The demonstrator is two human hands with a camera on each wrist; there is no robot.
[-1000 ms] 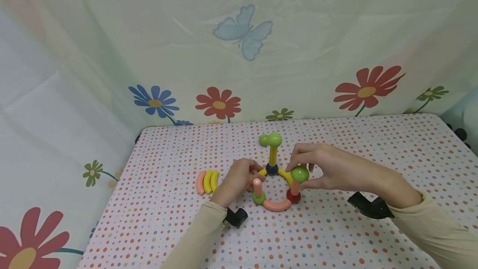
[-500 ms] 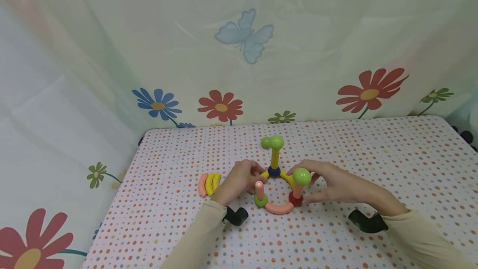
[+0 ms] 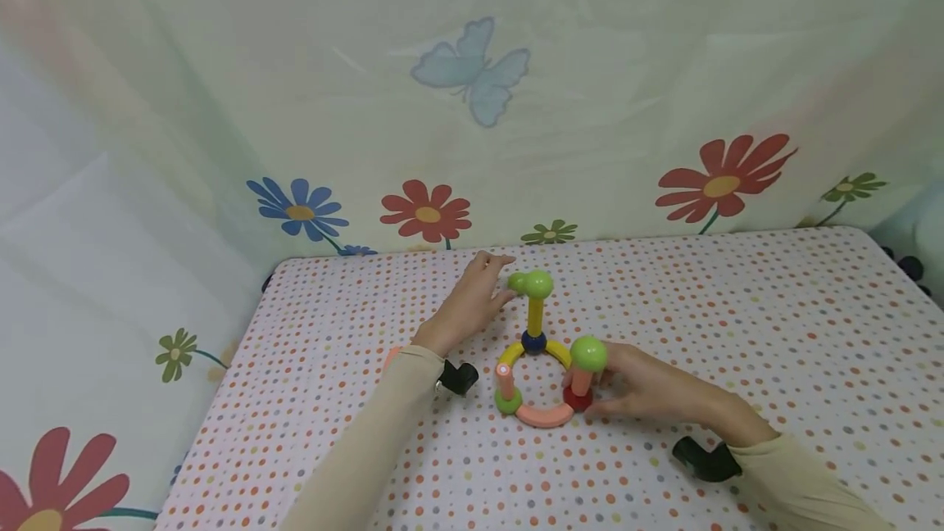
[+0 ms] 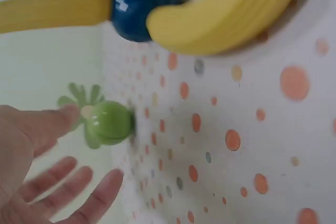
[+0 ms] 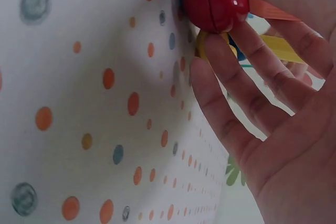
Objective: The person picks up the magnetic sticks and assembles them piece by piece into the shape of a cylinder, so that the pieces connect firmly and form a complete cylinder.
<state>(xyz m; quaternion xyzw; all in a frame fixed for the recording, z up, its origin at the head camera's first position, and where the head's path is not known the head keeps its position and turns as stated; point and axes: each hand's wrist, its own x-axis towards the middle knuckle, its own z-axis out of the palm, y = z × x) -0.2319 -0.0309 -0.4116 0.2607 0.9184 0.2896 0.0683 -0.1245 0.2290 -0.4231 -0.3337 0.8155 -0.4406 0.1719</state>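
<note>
A ring of toy building pieces stands on the table: a blue ball (image 3: 534, 342), yellow curved bars (image 3: 559, 352), a pink curved bar (image 3: 544, 416), a green ball (image 3: 508, 401) with a short pink rod (image 3: 505, 382), and a red ball (image 3: 578, 398). A yellow rod (image 3: 535, 316) topped with a green ball (image 3: 539, 284) rises from the blue one. My right hand (image 3: 642, 383) holds the red ball between thumb and fingers, beneath a green-topped pink rod (image 3: 582, 383). My left hand (image 3: 468, 301), fingers spread, is beside a loose green ball (image 4: 109, 123), apart from it.
A spare pink curved bar (image 3: 391, 356) peeks out behind my left sleeve (image 3: 376, 433), which covers the spare yellow bars. The dotted tablecloth (image 3: 737, 310) reaches back to a flowered curtain (image 3: 590, 105).
My left hand has let go of the ring's left yellow bar and moved forward to the loose green ball. The right hand has come down from the right yellow bar to the red ball.
</note>
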